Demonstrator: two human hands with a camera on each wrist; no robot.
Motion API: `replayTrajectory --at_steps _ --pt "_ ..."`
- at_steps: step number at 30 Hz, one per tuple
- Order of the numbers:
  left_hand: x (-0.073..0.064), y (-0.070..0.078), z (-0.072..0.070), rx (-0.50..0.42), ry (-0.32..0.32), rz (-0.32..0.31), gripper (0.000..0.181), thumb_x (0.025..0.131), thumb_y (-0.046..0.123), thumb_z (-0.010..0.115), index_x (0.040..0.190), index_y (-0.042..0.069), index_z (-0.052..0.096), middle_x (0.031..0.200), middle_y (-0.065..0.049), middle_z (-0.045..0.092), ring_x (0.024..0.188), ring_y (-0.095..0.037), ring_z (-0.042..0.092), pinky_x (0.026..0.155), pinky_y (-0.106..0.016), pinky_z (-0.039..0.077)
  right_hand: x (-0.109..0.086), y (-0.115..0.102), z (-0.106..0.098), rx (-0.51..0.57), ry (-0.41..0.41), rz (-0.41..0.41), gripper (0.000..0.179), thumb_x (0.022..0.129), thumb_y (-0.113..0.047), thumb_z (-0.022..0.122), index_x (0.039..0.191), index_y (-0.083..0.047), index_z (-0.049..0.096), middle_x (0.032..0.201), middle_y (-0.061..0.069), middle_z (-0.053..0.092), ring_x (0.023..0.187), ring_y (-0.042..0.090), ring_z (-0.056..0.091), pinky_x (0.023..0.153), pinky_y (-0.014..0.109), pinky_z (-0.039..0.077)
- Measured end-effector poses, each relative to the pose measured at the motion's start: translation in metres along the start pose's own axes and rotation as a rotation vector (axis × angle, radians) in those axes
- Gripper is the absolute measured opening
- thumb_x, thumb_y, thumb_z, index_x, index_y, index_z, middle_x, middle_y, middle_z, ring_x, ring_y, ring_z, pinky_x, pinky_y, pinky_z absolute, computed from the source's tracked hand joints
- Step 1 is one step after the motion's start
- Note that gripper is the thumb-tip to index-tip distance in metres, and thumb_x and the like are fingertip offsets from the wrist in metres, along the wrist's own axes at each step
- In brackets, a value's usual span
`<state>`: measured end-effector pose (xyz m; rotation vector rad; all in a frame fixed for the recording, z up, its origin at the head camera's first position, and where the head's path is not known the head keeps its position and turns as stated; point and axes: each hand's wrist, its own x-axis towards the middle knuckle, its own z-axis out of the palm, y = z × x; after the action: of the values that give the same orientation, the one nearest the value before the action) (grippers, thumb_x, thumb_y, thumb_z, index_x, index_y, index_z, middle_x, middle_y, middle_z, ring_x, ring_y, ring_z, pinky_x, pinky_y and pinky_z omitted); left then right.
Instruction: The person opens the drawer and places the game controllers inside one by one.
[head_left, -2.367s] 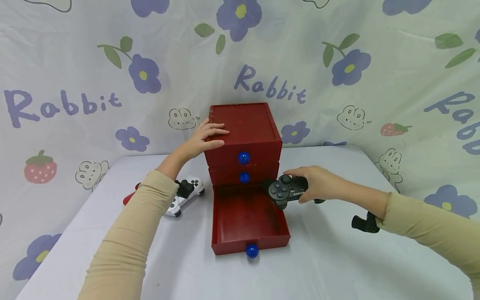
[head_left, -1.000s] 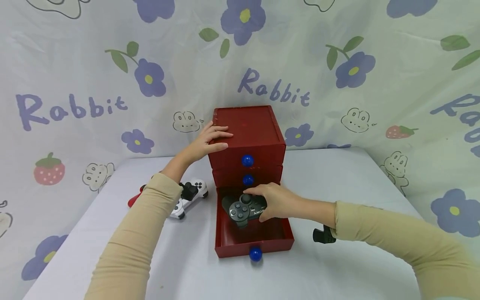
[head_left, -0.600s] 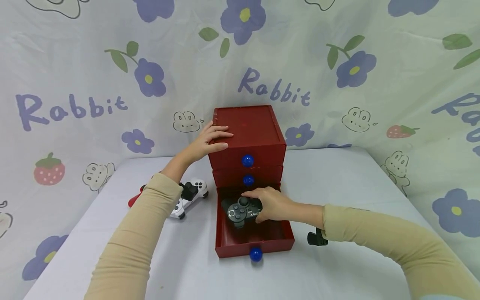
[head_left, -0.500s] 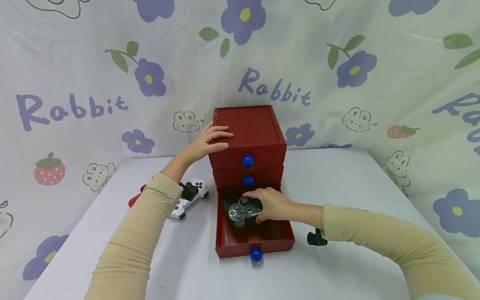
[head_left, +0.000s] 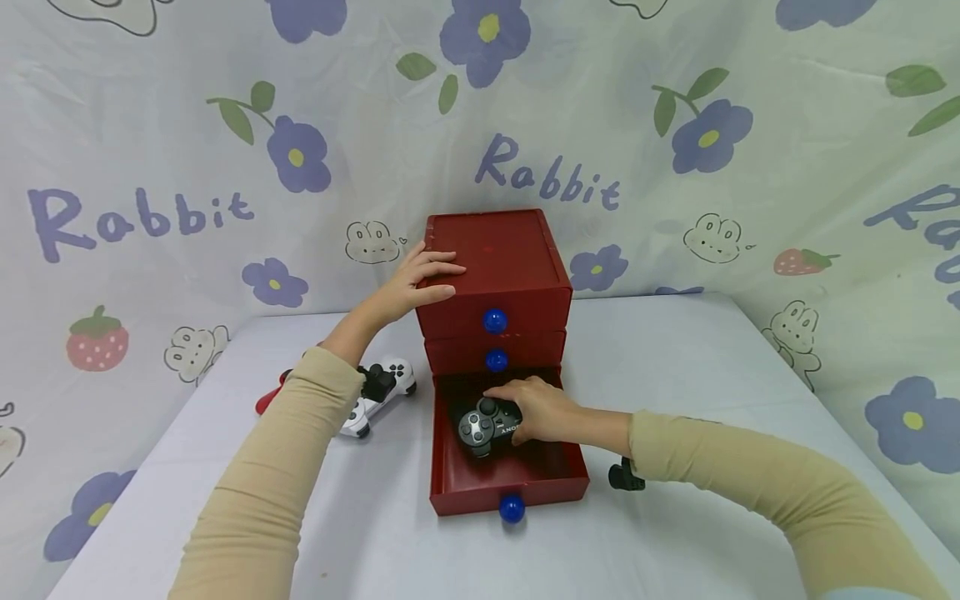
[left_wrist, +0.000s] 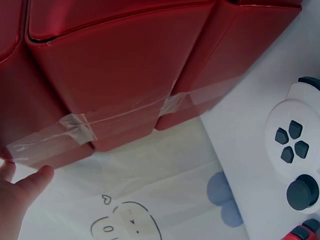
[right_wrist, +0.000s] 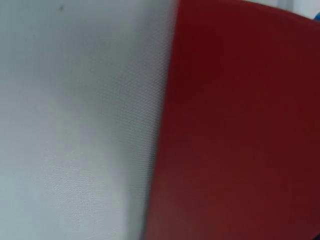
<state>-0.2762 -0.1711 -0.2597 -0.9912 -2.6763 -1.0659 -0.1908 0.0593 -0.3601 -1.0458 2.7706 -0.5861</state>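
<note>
My right hand (head_left: pixel 546 412) holds a black game controller (head_left: pixel 480 429) inside the pulled-out bottom drawer (head_left: pixel 510 496) of a red drawer cabinet (head_left: pixel 491 250). Its palm and fingers cover the controller's right half. Whether the controller touches the drawer floor I cannot tell. My left hand (head_left: pixel 420 282) rests on the cabinet's top left edge with its fingers spread straight. Two of its fingers also show in the left wrist view, beside the cabinet's taped side (left_wrist: pixel 120 80). The right wrist view holds only the drawer's red side (right_wrist: pixel 240 130) and the white cloth; the hand is out of it.
A white controller (head_left: pixel 386 387) lies left of the cabinet, partly behind my left forearm. A red controller (head_left: pixel 268 400) lies farther left, mostly hidden. Blue ball knobs (head_left: pixel 495 320) sit on the drawer fronts. A printed curtain (head_left: pixel 630 192) hangs behind the white-covered table (head_left: pixel 675 350).
My right hand has carried the black controller left from beside the cabinet into the open drawer, then slightly lower. My left hand stays on the cabinet top.
</note>
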Motion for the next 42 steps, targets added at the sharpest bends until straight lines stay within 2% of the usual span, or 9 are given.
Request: replayTrajectory --at_steps 7,15,24,32,42 --pt "0.0 0.0 0.001 -0.007 -0.003 0.004 0.041 0.078 0.038 0.052 0.113 0.017 0.053 0.13 -0.001 0.032 0.126 -0.02 -0.007 0.098 -0.046 -0.002 0.004 0.004 0.005 -0.023 -0.012 0.008 0.065 0.058 -0.02 0.075 0.118 -0.021 0.048 0.112 0.003 0.052 0.1 0.024 0.044 0.07 0.035 0.045" --pt "0.0 0.003 0.002 -0.023 -0.013 0.011 0.038 0.079 0.033 0.052 0.114 0.016 0.052 0.13 -0.002 0.032 0.125 -0.02 -0.007 0.098 -0.047 -0.002 0.01 0.012 0.01 0.075 -0.046 0.028 0.067 0.058 -0.017 0.075 0.118 -0.018 0.048 0.11 0.002 0.054 0.099 0.019 0.048 0.078 0.032 0.042" --pt "0.0 0.003 0.003 -0.025 -0.006 -0.005 0.041 0.079 0.038 0.051 0.113 0.017 0.052 0.13 0.0 0.032 0.126 -0.018 -0.007 0.098 -0.047 -0.001 0.011 0.01 0.006 0.067 -0.071 0.032 0.065 0.059 -0.017 0.074 0.118 -0.018 0.047 0.111 0.004 0.053 0.1 0.019 0.048 0.08 0.032 0.042" --pt "0.002 0.0 0.003 -0.024 -0.007 -0.005 0.042 0.078 0.04 0.051 0.114 0.017 0.052 0.13 0.0 0.032 0.126 -0.018 -0.007 0.098 -0.046 -0.001 0.013 0.009 -0.013 0.13 -0.128 0.127 0.059 0.063 -0.014 0.072 0.117 -0.02 0.049 0.113 0.005 0.051 0.105 0.022 0.044 0.081 0.035 0.041" --pt "0.001 0.0 0.0 -0.033 -0.01 -0.007 0.041 0.079 0.037 0.052 0.114 0.016 0.052 0.13 -0.001 0.031 0.126 -0.02 -0.007 0.098 -0.047 -0.001 0.001 0.001 -0.042 0.195 -0.141 0.075 0.055 0.066 -0.014 0.07 0.117 -0.014 0.049 0.108 0.007 0.053 0.102 0.024 0.046 0.075 0.03 0.045"
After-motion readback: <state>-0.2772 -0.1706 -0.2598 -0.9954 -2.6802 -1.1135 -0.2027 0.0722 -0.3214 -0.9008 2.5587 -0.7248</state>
